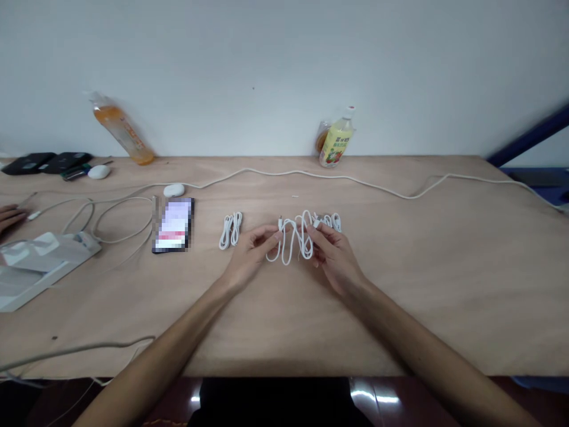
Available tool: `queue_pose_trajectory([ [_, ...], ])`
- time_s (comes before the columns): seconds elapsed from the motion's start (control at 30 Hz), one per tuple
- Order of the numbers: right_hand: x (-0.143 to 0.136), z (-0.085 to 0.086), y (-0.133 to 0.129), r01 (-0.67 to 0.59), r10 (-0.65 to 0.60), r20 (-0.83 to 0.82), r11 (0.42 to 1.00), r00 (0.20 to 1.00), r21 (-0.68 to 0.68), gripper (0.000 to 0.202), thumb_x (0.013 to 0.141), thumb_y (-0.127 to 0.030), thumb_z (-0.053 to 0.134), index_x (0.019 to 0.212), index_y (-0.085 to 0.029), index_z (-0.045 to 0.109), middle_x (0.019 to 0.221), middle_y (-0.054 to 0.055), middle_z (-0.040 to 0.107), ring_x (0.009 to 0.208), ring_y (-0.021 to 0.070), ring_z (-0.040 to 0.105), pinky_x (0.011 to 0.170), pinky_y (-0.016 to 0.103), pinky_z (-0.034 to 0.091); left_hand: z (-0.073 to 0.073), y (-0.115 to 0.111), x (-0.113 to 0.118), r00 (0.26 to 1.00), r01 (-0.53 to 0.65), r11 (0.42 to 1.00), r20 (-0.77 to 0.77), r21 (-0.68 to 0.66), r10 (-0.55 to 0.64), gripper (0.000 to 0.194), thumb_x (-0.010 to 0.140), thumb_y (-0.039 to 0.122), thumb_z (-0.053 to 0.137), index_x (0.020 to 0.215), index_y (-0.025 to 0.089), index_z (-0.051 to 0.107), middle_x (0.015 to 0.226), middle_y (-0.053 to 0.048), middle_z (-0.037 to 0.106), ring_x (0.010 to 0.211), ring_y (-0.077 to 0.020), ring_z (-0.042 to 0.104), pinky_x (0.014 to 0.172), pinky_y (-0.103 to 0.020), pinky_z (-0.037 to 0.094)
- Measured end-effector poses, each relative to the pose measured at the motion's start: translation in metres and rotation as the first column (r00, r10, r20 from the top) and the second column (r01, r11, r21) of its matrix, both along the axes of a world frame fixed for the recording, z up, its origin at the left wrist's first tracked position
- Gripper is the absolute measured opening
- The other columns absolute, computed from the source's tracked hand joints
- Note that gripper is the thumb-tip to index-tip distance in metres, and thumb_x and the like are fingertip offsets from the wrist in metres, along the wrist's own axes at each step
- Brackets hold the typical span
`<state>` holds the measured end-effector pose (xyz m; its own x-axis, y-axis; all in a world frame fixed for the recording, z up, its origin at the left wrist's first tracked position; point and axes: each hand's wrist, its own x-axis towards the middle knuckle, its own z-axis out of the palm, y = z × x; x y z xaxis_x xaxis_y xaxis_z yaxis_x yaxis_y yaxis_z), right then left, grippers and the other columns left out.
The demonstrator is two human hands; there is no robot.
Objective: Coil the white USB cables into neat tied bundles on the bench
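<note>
A loosely looped white cable (288, 240) is stretched between my two hands over the wooden table (400, 255). My left hand (258, 249) pinches it near one end, where a plug sticks up past the fingertips. The loops' other side is gripped by my right hand (331, 252), with a white connector showing at the fingers. Folded white cables (230, 230) lie on the table just left of my left hand. More bundled white cable (336, 222) sits behind my right hand, partly hidden by it.
A phone (175, 225) and a white case (173, 190) lie to the left. Against the wall lean an orange bottle (123, 134) and a yellow bottle (338, 141). A long cable (364, 183) crosses the back. Another person's hand (11, 217) is at far left, near a white box (48, 270).
</note>
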<state>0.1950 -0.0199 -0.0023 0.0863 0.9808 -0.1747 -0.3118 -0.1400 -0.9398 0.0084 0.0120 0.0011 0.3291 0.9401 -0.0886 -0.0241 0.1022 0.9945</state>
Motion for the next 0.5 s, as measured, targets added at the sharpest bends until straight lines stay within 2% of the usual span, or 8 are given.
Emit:
queue_pose_trajectory([
  [0.13, -0.0005, 0.0024, -0.0006, -0.069, 0.068, -0.060, 0.997, 0.996, -0.016, 0.051, 0.067, -0.066, 0.094, 0.085, -0.023, 0.076, 0.071, -0.003, 0.067, 0.054, 0.0091, 0.047, 0.040, 0.020, 0.029, -0.0018, -0.0004, 0.0008, 0.999, 0.002, 0.999, 0.053, -0.045, 0.000, 0.034, 0.084, 0.047, 0.085, 0.104, 0.020, 0.086, 0.089, -0.005, 0.076, 0.082, -0.0185, 0.065, 0.082, -0.032, 0.050],
  [0.3, 0.0013, 0.0002, -0.0008, -0.096, 0.085, -0.123, 0.992, 0.989, -0.085, 0.052, 0.064, -0.066, 0.097, 0.087, -0.025, 0.073, 0.075, -0.003, 0.070, 0.056, 0.0094, 0.049, 0.041, 0.019, 0.030, -0.0036, -0.0011, 0.0005, 0.993, -0.038, 0.992, 0.103, -0.121, 0.051, 0.041, 0.075, 0.037, 0.094, 0.109, 0.018, 0.082, 0.073, 0.003, 0.064, 0.071, -0.0148, 0.062, 0.078, -0.031, 0.049],
  [0.5, 0.0024, 0.0005, -0.0003, -0.120, 0.107, -0.134, 0.989, 0.985, -0.088, 0.052, 0.065, -0.066, 0.096, 0.089, -0.026, 0.073, 0.079, -0.004, 0.072, 0.056, 0.0082, 0.049, 0.043, 0.020, 0.028, -0.0048, -0.0013, 0.0004, 0.985, -0.006, 0.977, 0.167, -0.214, 0.043, 0.050, 0.068, 0.022, 0.097, 0.114, 0.019, 0.078, 0.085, 0.002, 0.068, 0.085, -0.0164, 0.067, 0.087, -0.034, 0.050],
])
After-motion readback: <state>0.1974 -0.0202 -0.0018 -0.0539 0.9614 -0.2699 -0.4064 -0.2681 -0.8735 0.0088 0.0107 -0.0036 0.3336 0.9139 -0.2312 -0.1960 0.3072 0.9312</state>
